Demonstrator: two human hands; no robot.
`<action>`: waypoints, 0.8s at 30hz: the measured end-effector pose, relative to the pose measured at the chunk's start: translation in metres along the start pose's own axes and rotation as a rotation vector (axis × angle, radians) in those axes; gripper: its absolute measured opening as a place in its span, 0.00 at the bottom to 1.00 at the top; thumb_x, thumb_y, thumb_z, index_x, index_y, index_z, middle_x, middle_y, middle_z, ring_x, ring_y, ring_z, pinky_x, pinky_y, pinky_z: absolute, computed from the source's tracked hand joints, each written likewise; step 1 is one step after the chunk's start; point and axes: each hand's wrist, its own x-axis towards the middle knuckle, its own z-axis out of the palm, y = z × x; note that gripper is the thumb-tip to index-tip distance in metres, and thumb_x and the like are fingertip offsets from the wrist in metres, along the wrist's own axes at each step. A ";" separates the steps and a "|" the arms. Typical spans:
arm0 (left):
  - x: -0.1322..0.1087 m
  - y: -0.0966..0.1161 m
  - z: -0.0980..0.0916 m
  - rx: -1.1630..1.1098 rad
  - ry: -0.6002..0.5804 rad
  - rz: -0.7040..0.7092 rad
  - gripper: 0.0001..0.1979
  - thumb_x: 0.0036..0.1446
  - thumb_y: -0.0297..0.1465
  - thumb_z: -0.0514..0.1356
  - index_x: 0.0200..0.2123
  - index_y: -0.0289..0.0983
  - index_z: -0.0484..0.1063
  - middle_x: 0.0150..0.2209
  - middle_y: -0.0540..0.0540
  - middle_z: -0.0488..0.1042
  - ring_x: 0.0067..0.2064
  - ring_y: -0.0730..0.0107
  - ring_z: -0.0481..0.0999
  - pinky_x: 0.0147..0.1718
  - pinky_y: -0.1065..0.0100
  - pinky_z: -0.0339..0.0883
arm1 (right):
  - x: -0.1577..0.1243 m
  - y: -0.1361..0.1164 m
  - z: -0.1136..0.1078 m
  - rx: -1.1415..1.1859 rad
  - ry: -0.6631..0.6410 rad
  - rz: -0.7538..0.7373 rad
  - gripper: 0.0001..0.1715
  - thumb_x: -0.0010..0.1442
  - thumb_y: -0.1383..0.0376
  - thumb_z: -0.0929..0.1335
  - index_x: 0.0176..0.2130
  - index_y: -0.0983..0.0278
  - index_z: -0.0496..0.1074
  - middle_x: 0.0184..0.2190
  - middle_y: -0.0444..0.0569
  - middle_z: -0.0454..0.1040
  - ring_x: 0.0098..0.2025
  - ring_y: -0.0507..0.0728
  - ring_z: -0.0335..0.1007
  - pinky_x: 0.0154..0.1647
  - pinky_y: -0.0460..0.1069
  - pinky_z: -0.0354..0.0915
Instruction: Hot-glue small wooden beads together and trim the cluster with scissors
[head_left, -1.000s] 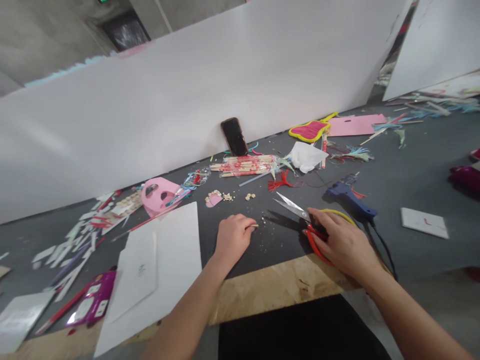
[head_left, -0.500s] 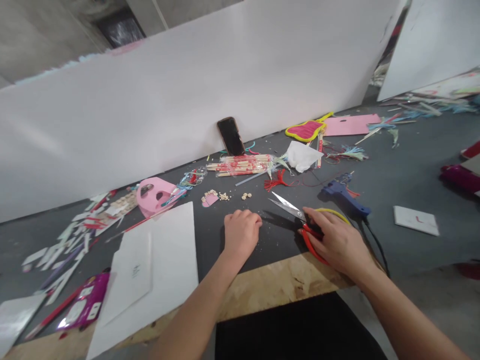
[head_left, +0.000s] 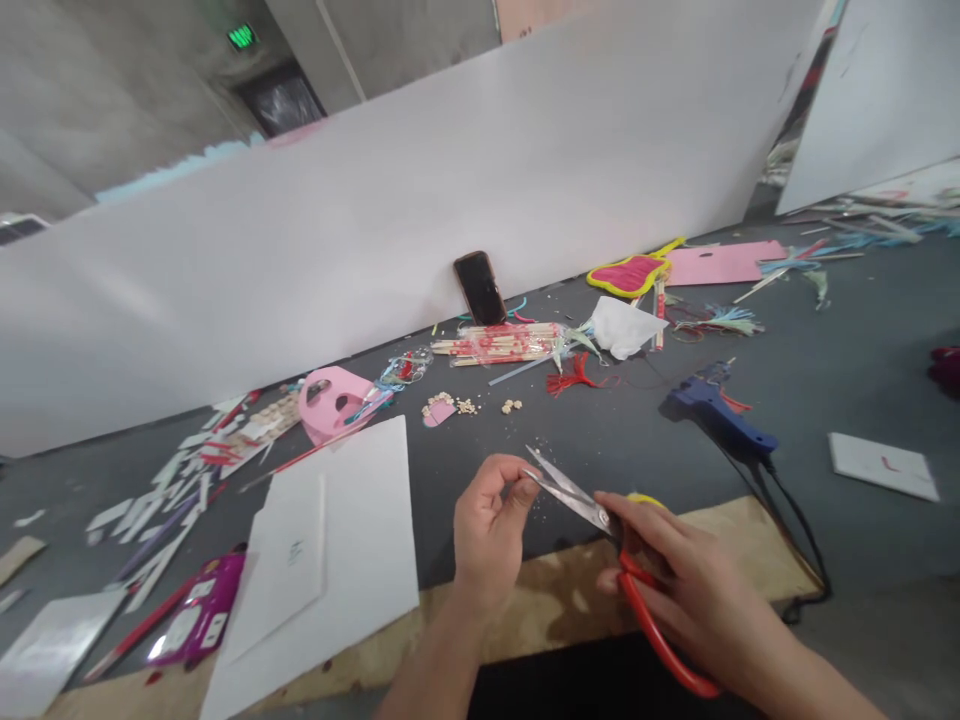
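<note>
Many sticks (head_left: 495, 346) in clear pkg (head_left: 553, 340) (scissors (head_left: 577, 497) in R hand (head_left: 679, 565)).

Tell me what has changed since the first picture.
The left hand has rolled from palm-down to thumb-side up; whatever it pinches is hard to make out. The right hand, still gripping the scissors, has drawn them back toward the wearer and leftward, to the left hand. The phone, glue gun and white paper stayed put.
</note>
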 end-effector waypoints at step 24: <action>-0.007 -0.009 -0.016 0.186 0.104 0.173 0.08 0.62 0.33 0.56 0.29 0.38 0.68 0.31 0.48 0.70 0.36 0.69 0.69 0.38 0.68 0.64 | -0.015 -0.002 0.004 -0.113 -0.008 -0.020 0.24 0.59 0.55 0.67 0.54 0.59 0.68 0.36 0.47 0.80 0.32 0.55 0.78 0.30 0.44 0.72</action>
